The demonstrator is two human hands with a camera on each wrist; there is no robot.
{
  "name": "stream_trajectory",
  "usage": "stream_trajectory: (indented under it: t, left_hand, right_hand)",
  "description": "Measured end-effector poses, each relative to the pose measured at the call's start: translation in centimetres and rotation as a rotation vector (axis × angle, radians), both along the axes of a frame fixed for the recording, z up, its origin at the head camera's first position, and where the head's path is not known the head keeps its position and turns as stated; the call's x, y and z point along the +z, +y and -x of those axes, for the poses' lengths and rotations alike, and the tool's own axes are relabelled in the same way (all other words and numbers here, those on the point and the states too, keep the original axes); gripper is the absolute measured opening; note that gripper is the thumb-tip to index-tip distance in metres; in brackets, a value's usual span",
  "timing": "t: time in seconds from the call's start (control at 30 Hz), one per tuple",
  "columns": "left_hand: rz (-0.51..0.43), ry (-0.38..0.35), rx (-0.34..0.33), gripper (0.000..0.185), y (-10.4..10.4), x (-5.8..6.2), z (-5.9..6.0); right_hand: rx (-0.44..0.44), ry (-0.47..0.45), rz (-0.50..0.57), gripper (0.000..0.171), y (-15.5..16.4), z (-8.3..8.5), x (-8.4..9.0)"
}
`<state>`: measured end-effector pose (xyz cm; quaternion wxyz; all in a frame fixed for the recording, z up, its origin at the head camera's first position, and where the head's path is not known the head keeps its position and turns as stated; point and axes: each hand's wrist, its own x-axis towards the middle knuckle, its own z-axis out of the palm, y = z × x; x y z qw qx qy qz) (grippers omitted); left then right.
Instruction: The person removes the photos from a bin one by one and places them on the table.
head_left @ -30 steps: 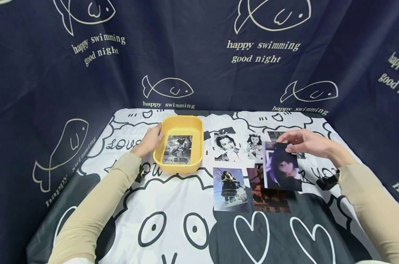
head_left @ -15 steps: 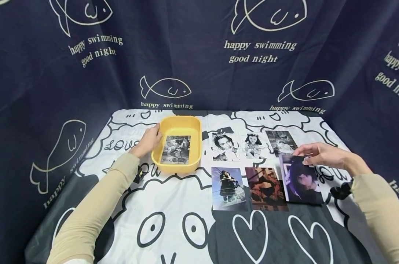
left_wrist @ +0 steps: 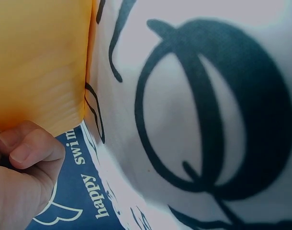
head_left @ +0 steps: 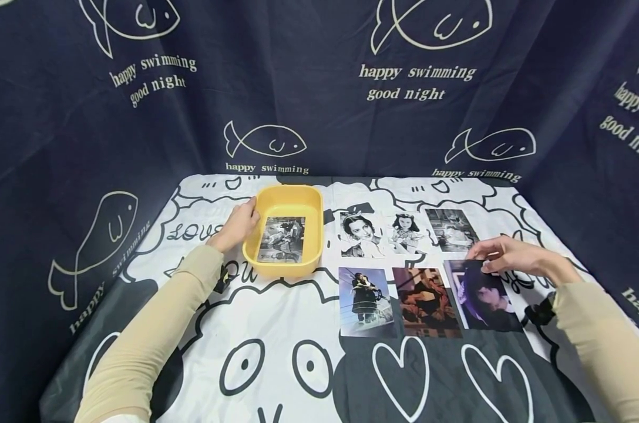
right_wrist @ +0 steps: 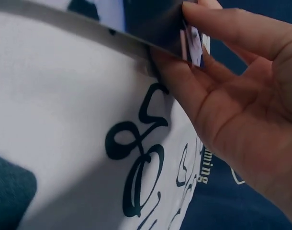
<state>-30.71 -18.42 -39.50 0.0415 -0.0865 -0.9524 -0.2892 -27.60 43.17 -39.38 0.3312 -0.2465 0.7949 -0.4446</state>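
My left hand (head_left: 238, 225) grips the left wall of a yellow plastic tub (head_left: 289, 205); in the left wrist view its fingers (left_wrist: 33, 151) are curled at the tub's edge. A black-and-white photo (head_left: 281, 239) lies inside the tub. My right hand (head_left: 523, 259) pinches the top edge of a purple-toned photo (head_left: 483, 298), thumb on top and fingers beneath in the right wrist view. That photo is low over the cloth, at the right end of the front row, right beside a dark reddish photo (head_left: 427, 302). A ship-scene photo (head_left: 367, 302) lies left of that one.
Behind the front row lie a portrait photo (head_left: 360, 235), another black-and-white photo (head_left: 406, 232) and a grey scene photo (head_left: 450, 229). A patterned black-and-white cloth (head_left: 277, 317) covers the table. Dark blue fish-print curtains (head_left: 330, 88) hang behind and at the sides.
My right hand has carried the purple photo rightward from over the reddish one, then lowered it beside it, uncovering the grey scene photo. The left hand keeps its grip on the tub.
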Motion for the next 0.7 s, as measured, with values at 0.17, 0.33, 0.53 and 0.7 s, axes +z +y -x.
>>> stream_trajectory:
  t: [0.17, 0.33, 0.53, 0.7]
  left_hand:
    - [-0.004, 0.018, -0.008, 0.051, 0.0, -0.1, 0.0]
    - [0.003, 0.009, -0.006, 0.052, 0.0, 0.0, -0.1]
    - [0.002, -0.018, -0.005, 0.052, 0.1, 0.0, 0.1]
    - [-0.003, -0.009, -0.003, 0.051, 0.0, -0.1, 0.0]
  right_hand:
    - [-0.017, 0.093, -0.047, 0.031, -0.7, -0.5, 0.2]
    - [-0.042, 0.224, -0.096, 0.027, -1.2, -0.6, -0.1]
    - [-0.115, 0.355, -0.153, 0.023, -2.2, -0.8, 0.2]
    - [-0.215, 0.431, -0.174, 0.025, -4.4, 0.0, 1.9]
